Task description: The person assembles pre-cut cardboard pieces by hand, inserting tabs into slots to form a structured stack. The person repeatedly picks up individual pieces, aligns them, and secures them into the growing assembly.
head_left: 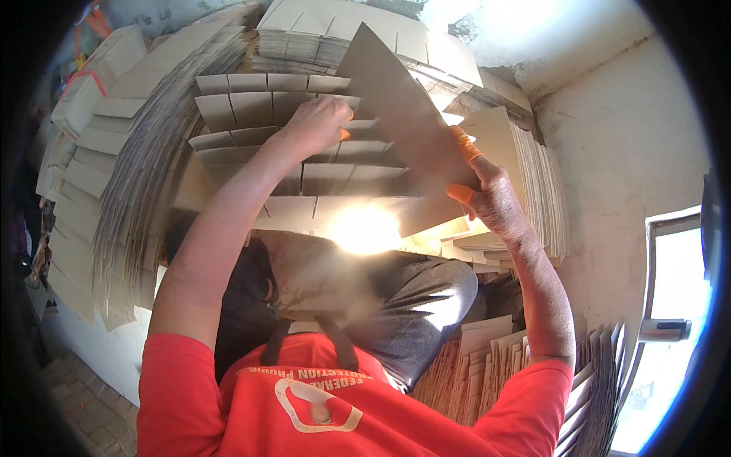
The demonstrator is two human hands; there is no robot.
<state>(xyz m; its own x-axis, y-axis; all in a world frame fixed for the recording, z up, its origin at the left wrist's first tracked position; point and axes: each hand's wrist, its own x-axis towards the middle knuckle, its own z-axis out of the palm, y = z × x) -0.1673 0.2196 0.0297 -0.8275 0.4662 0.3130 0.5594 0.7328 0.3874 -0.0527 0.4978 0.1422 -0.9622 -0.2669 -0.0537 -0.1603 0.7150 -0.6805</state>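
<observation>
In front of me stand several upright rows of slotted cardboard strips, spaced apart like a box divider. My left hand is closed at the upper edge of one row, its fingertips pinching the cardboard there; part of the grip is hidden behind the hand. A large brown cardboard sheet stands tilted across the right ends of the rows. My right hand grips this sheet by its right edge, thumb on the near face. Orange finger covers sit on the right thumb and a finger, and a bit of orange shows at the left hand.
Tall stacks of cardboard rise on the left, with another stack behind and one at the right. More slotted pieces stand by my right elbow. My bent leg is close below the rows. Bright light glares near the front row.
</observation>
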